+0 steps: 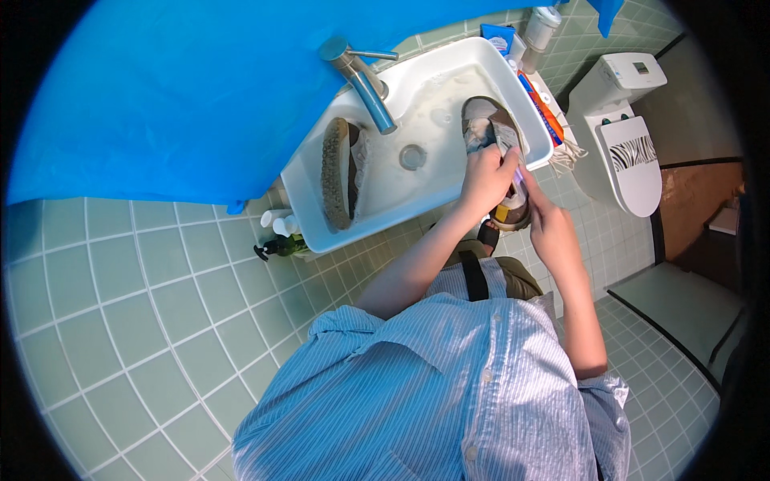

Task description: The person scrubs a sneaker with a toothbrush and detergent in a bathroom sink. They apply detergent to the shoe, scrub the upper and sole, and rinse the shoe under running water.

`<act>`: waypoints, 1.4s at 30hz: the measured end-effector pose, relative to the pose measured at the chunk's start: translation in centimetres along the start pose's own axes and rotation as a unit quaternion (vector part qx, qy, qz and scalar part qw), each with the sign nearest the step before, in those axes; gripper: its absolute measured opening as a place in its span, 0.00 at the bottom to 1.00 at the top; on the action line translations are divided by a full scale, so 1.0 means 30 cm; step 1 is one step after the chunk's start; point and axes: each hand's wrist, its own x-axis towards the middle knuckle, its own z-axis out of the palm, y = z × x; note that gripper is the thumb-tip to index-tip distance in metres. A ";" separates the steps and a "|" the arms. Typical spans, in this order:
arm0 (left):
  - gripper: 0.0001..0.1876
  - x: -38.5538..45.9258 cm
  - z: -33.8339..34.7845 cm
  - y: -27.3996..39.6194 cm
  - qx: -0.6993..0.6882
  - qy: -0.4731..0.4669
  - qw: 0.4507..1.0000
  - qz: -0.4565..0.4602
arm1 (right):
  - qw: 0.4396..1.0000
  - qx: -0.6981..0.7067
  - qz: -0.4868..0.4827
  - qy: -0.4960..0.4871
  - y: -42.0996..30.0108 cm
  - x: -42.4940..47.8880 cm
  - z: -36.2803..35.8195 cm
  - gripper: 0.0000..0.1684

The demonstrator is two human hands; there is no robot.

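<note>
Over the right side of a white sink is a brown and grey shoe, its toe towards the back wall. My left hand is closed on the upper near the shoe's middle. At the shoe's opening, my right hand grips a small purple-and-white thing, possibly a brush, partly hidden by the fingers. A second shoe lies on its side in the left of the sink, its knobbly sole facing left. Cloudy, sudsy water surrounds it, and the round drain shows through.
A metal faucet reaches over the sink from behind. Blue sheeting hangs at the back left. Tubes and an orange-blue box stand along the sink's right edge. A pump bottle is at its left, and a toilet at the right.
</note>
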 end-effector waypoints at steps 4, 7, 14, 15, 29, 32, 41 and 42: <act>0.22 0.029 -0.011 -0.014 0.060 -0.007 0.996 -0.059 | 1.000 0.009 -0.016 0.010 0.026 0.003 0.006 0.32; 0.22 0.028 -0.016 -0.012 0.089 0.016 0.995 -0.040 | 0.999 0.033 -0.033 -0.020 0.039 -0.047 -0.030 0.31; 0.20 0.008 0.008 0.006 0.090 0.007 0.996 -0.006 | 1.000 -0.014 0.001 -0.002 0.023 -0.004 -0.028 0.31; 0.20 0.004 0.009 0.012 0.097 0.012 0.995 0.006 | 1.000 -0.017 -0.006 0.021 0.036 0.008 -0.011 0.31; 0.21 -0.037 -0.026 0.002 -0.065 -0.045 0.995 -0.064 | 0.993 -0.103 -0.032 0.039 0.050 0.071 0.025 0.33; 0.21 -0.030 -0.032 -0.038 -0.132 -0.005 0.990 -0.058 | 0.994 -0.103 -0.041 0.016 0.029 0.050 0.013 0.34; 0.23 -0.029 -0.024 -0.044 -0.103 -0.026 0.992 -0.070 | 0.994 -0.103 -0.020 -0.007 0.013 0.049 -0.009 0.31; 0.24 -0.030 -0.020 -0.043 -0.074 -0.024 0.995 -0.062 | 0.996 -0.089 -0.029 0.004 0.021 0.067 0.002 0.31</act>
